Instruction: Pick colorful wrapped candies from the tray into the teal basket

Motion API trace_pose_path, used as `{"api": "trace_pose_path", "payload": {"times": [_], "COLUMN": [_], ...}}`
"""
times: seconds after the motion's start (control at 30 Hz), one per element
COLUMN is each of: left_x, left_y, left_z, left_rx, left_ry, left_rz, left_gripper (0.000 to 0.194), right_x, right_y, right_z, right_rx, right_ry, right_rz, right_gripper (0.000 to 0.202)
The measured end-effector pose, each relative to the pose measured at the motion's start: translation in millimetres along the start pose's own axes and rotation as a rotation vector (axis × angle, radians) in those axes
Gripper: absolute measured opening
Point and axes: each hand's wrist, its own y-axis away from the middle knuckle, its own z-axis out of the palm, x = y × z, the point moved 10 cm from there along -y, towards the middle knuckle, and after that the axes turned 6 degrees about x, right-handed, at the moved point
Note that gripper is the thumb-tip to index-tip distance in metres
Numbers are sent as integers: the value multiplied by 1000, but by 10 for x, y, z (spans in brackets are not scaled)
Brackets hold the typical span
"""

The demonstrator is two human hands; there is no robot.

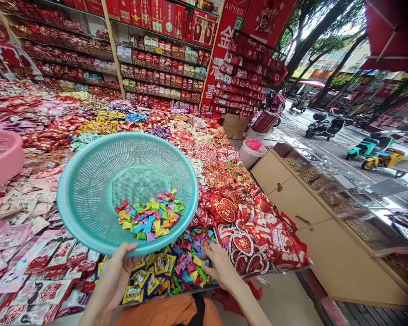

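My left hand [117,271] is closed on the near rim of a turquoise plastic basket [68,203], thumb over the edge. The basket is tilted toward me above the sweets. Inside it, a small heap of candies in bright wrappers [149,222] lies on the near right side. My right hand [221,267] reaches down into a pile of similar colourful wrapped candies [187,262], right of the basket. Its thumb and fingers are curved but apart among the candies, beside a yellow one. Yellow-and-navy wrapped candies [153,274] fill the neighbouring section, between my hands.
A pink basket [3,158] stands at the left. Red heart-patterned packets [241,246] lie right of my right hand. A beige cabinet [302,217] borders the stall, with a white bucket [251,154] behind it. Packed shelves [163,68] rise at the back; scooters [377,151] stand outside.
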Motion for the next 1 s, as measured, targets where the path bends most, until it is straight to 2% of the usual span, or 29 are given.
{"api": "trace_pose_path", "payload": {"times": [0.57, 0.8, 1.0], "left_x": [-15, -20, -9], "left_y": [-25, -39, -33], "left_z": [-28, -73, -52], "left_rx": [-23, -10, -21], "left_ry": [-1, -4, -1], "left_rz": [9, 10, 14], "left_gripper": [22, 21, 23], "right_x": [25, -24, -102], "right_y": [-43, -51, -26], "right_z": [88, 31, -98], "right_rx": [50, 48, 61], "right_ry": [63, 53, -24], "right_rz": [-15, -9, -13], "right_gripper": [13, 9, 8]}}
